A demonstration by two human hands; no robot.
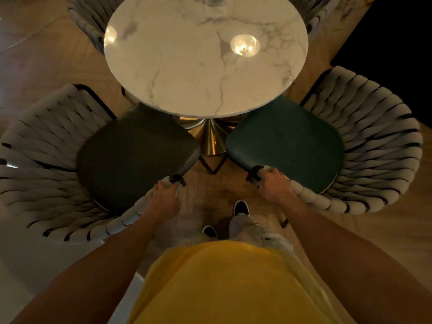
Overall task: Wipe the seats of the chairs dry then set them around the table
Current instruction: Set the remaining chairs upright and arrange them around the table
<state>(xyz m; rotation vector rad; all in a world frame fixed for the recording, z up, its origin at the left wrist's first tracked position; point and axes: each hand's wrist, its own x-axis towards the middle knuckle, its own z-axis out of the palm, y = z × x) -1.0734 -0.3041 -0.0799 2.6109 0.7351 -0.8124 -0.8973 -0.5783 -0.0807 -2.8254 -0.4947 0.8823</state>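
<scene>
Marble, white with grey veins, makes up the round tabletop (205, 54), which sits on a brass-coloured pedestal base (210, 139) over a wooden floor (46, 57). Two lamp reflections glint on the stone, one near its left edge and one right of centre.

Two woven-back chairs stand at the tabletop's near edge, one to each side of the pedestal. The left chair (51, 164) has a dark grey seat (135, 155) whose front edge tucks just under the near left rim of the tabletop. The right chair (374, 146) has a dark green seat (285, 146) tucked under the near right rim in the same way. Their pale padded backs curve outward, away from the table. Parts of two more woven chairs show at the far left (86, 19) and far right (315, 17) of the tabletop.

Both bare arms reach forward and down from a yellow shirt (229, 284), nearly straight. The left hand (164, 198) curls round the near end of the left chair's padded back, beside its black frame tip. The right hand (272, 183) grips the matching end of the right chair's back, fingers wrapped over the rim. Two dark shoes (240, 206) stand on the floor between the chairs.
</scene>
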